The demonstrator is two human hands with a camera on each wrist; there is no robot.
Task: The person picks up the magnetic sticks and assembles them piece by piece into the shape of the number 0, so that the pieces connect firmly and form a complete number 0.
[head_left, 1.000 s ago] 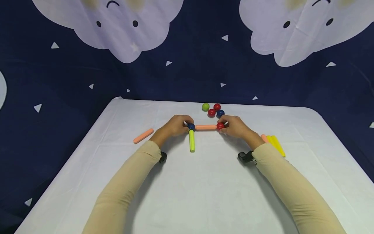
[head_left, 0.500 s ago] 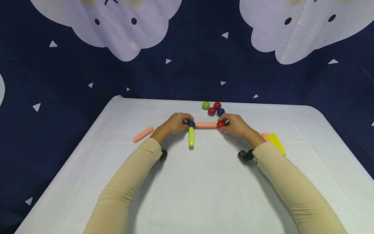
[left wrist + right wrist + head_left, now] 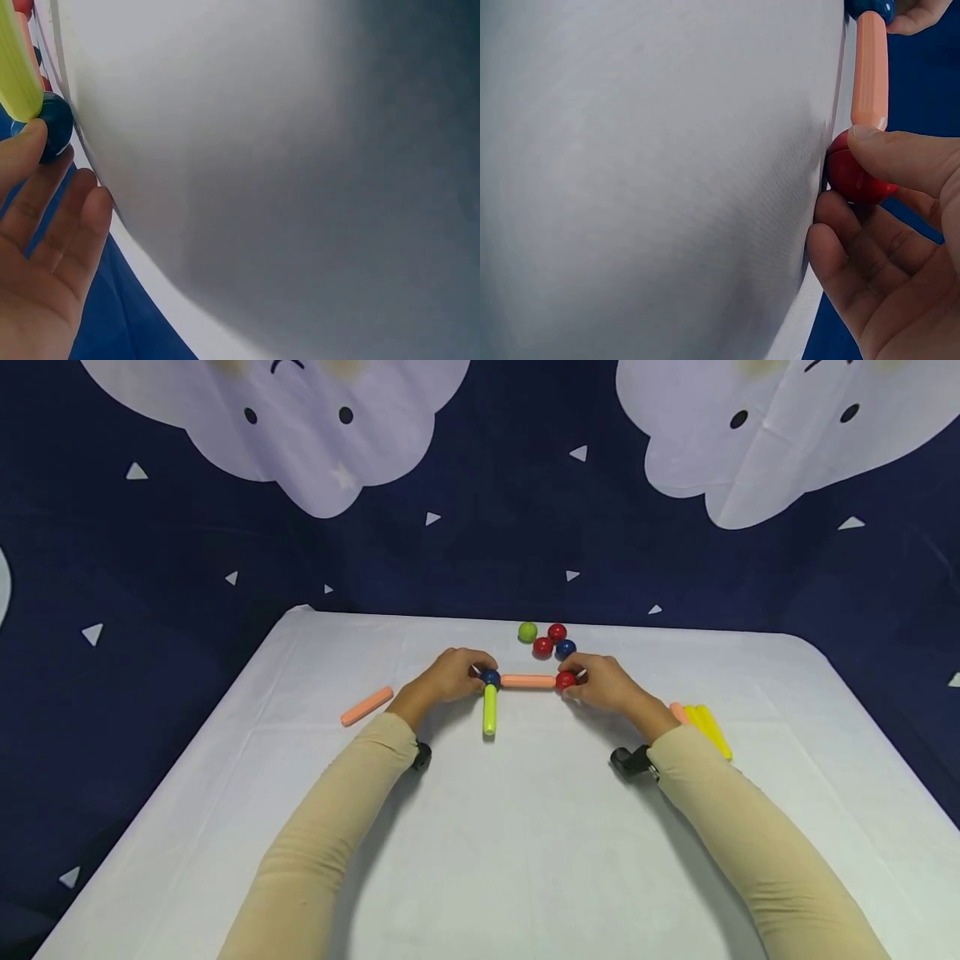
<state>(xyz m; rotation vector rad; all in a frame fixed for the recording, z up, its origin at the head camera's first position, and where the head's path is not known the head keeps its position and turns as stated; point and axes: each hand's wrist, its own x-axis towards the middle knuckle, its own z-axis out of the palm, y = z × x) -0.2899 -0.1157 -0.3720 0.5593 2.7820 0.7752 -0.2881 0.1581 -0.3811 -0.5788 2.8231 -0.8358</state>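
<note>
My left hand (image 3: 454, 676) pinches a blue ball (image 3: 490, 678) between thumb and fingers. From that ball a yellow-green stick (image 3: 490, 710) points toward the near side of the table, and an orange stick (image 3: 528, 682) runs right to a red ball (image 3: 566, 681). My right hand (image 3: 604, 682) holds this red ball, its thumb at the stick's end in the right wrist view, where the orange stick (image 3: 871, 71) joins the red ball (image 3: 855, 174). In the left wrist view the yellow-green stick (image 3: 19, 71) meets the blue ball (image 3: 57, 127) just above my thumb.
Behind the hands lie a green ball (image 3: 528, 632), two red balls (image 3: 543, 647) and another blue ball (image 3: 566, 649). A loose orange stick (image 3: 367, 706) is on the left. Yellow sticks (image 3: 708, 732) and one orange stick (image 3: 678, 713) lie by the right forearm on the white-covered table (image 3: 525, 860).
The yellow-green stick's near end has lifted and looks shorter in the head view than a second ago. Both hands keep their grips on the balls, in nearly the same place.
</note>
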